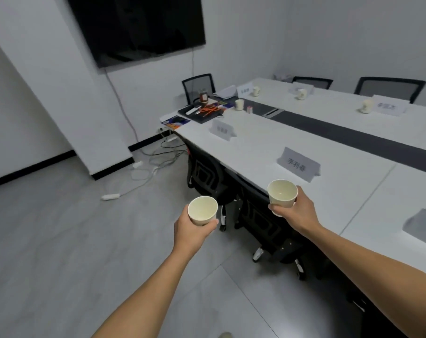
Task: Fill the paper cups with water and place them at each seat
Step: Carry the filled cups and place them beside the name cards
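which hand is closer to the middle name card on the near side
Right. The right hand, holding a cup, is just in front of the card; the left hand is farther left, over the floor.

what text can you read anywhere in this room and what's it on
"李利春", last character unsure: on the near name card.
"左", cut off by the frame edge: on the right name card.
Far name cards, print on the far cups, booklet at the table end: too blurred to read.
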Tool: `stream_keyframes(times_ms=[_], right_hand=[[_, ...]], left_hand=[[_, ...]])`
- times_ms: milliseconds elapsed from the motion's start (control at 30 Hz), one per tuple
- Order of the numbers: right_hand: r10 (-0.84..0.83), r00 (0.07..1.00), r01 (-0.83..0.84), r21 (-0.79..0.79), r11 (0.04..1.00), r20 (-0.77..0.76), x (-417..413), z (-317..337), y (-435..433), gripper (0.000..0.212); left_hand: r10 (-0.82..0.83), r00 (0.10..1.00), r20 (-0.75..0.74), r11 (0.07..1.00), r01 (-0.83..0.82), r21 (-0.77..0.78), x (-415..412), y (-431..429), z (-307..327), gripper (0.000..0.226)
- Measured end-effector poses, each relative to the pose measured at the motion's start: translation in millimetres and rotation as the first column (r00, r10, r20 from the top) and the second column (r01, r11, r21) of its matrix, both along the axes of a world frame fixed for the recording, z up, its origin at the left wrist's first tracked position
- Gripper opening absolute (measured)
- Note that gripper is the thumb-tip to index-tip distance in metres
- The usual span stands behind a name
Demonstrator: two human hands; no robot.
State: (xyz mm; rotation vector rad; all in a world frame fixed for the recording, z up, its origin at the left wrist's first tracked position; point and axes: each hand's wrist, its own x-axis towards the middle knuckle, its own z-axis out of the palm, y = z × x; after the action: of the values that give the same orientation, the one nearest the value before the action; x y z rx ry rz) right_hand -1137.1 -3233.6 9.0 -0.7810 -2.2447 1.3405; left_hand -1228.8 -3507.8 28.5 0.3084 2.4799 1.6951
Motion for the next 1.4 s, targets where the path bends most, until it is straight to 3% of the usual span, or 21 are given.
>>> stream_keyframes(times_ms=[167,267,633,967,1133,1400], right_hand=[[-0.182,0.983,0.182,-0.031,0.983,0.0,-31,-6,37,0.07],[-0.342,0.94,0.342,-0.056,0.938,0.018,-33,-5,63,0.062],[-0.642,0.766,0.643,-0.047,0.764,0.042,34,-7,162,0.063],[-0.758,0.652,0.754,-0.135,0.642,0.038,96,-41,311,0.057],[-0.771,0.629,0.778,-0.085,0.623,0.103,126,-48,398,0.063],[-0.822,0.531,0.846,-0.065,0.53,0.206,157,-72,495,0.067]], left_hand=[[-0.185,0.983,-0.01,0.983,0.185,0.01,-80,64,-2,0.048],[-0.329,0.944,0.0,0.944,0.329,-0.013,-120,119,1,0.047],[-0.641,0.767,0.038,0.767,0.639,0.05,-128,295,-1,0.046],[-0.737,0.664,0.128,0.675,0.728,0.115,-77,475,-20,0.048],[-0.743,0.653,0.146,0.666,0.742,0.078,-55,547,-29,0.042],[-0.743,0.644,0.183,0.648,0.761,-0.045,-35,622,-47,0.054]])
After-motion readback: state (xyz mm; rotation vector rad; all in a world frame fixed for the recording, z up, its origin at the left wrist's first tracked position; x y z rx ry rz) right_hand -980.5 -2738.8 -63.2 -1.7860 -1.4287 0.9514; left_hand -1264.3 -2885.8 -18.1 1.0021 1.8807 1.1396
